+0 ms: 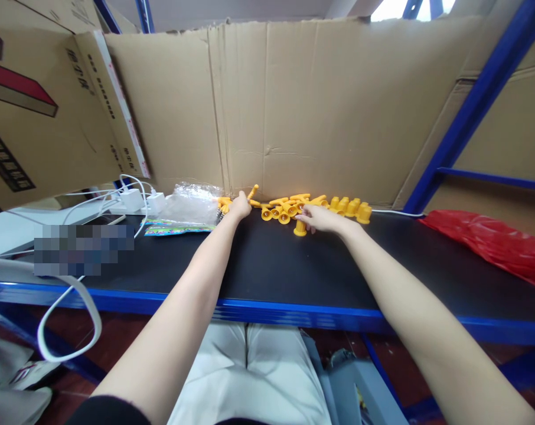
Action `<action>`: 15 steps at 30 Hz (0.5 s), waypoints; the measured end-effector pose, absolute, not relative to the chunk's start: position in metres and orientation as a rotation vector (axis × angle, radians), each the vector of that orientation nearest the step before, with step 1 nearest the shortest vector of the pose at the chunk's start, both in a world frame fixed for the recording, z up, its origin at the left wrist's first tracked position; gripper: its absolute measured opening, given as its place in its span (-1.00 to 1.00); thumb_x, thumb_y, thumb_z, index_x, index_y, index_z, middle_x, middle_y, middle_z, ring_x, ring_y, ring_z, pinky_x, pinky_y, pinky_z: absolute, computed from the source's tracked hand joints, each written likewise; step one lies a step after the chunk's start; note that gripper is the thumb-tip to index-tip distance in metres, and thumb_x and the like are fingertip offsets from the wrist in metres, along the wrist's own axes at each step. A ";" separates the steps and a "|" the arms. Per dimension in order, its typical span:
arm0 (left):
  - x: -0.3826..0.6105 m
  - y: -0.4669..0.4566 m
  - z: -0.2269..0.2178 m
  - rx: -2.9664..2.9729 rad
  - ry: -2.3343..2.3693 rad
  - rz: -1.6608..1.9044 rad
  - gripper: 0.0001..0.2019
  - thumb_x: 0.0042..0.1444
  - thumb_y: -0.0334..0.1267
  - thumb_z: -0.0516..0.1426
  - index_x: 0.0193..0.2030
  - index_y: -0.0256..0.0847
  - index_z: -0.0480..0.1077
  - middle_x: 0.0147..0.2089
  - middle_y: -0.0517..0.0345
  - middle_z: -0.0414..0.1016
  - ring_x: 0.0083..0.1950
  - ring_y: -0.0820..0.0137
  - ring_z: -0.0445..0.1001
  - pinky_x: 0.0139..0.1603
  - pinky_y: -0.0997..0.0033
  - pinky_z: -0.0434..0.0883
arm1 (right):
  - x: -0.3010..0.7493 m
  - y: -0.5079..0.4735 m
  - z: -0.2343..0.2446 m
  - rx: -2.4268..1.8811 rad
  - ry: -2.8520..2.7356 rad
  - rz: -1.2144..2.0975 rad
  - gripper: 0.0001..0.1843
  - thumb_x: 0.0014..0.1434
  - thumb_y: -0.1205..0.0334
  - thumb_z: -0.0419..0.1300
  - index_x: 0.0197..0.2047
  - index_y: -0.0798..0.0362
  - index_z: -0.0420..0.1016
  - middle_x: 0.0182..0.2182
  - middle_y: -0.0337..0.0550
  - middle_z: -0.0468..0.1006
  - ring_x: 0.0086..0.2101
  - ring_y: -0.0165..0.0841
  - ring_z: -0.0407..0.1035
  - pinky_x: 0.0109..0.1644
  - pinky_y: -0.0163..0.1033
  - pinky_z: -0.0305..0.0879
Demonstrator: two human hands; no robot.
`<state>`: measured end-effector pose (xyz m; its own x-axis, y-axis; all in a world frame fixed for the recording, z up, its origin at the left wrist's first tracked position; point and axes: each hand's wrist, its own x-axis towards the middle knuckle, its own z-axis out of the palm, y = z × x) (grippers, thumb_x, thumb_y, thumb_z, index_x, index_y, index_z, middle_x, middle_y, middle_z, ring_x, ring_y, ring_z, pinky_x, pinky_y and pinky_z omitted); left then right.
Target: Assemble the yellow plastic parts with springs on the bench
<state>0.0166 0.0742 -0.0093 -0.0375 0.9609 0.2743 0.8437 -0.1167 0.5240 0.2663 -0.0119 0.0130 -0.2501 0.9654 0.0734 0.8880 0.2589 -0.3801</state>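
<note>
One yellow cup is at the near side of the yellow pile, its wide rim downward; whether it touches the table I cannot tell. The right hand grasps this cup from above, with the fingers closed around its upper part. The left hand is a little further to the left, and its fingers pinch a yellow stick, which points up from the thumb. Between the two hands lie other cups, on their sides, with several open ends toward the person. Just to the right of the right hand, more cups stand upright in a row. Beside the left hand is a clear bag, and further left are white chargers with cables. A red bag lies at the far right. Behind everything rises a cardboard sheet.
</note>
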 end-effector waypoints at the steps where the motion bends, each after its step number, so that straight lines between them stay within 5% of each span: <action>1: 0.017 0.077 -0.009 1.968 1.880 0.961 -0.74 0.13 -0.32 0.09 -0.05 -0.28 0.19 -0.04 -0.23 0.45 0.00 0.18 0.44 -0.02 0.23 0.33 | 0.266 -0.012 0.013 -1.711 -2.244 0.378 -0.76 0.29 0.08 0.01 -0.37 0.02 0.17 -0.55 -0.17 0.47 -0.54 -0.36 0.40 -0.43 -0.28 0.27; 8: 0.026 0.082 0.001 1.418 1.423 1.434 -0.92 0.21 -0.39 0.00 -0.26 -0.18 0.11 -0.41 0.22 0.34 -0.50 0.55 0.37 -0.34 0.50 0.37 | 0.261 -0.019 0.018 -1.739 -2.264 0.367 -0.76 0.30 0.10 -0.03 -0.35 0.04 0.21 -0.52 -0.14 0.49 -0.53 -0.36 0.41 -0.40 -0.27 0.27; 15: 0.030 0.055 0.021 1.228 1.344 1.570 -0.87 0.17 -0.39 0.00 -0.41 -0.23 0.18 -0.54 0.29 0.22 -0.65 0.64 0.15 -0.58 0.61 0.16 | 0.261 -0.019 0.018 -1.740 -2.270 0.375 -0.73 0.31 0.07 -0.04 -0.33 0.05 0.26 -0.52 -0.12 0.50 -0.50 -0.33 0.42 -0.37 -0.25 0.28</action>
<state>0.0300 0.0553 0.0212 -0.2858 0.9362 0.2045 0.0582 -0.1960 0.9789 0.2612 -0.0193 0.0176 -0.2516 0.9667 0.0457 0.9006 0.2512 -0.3548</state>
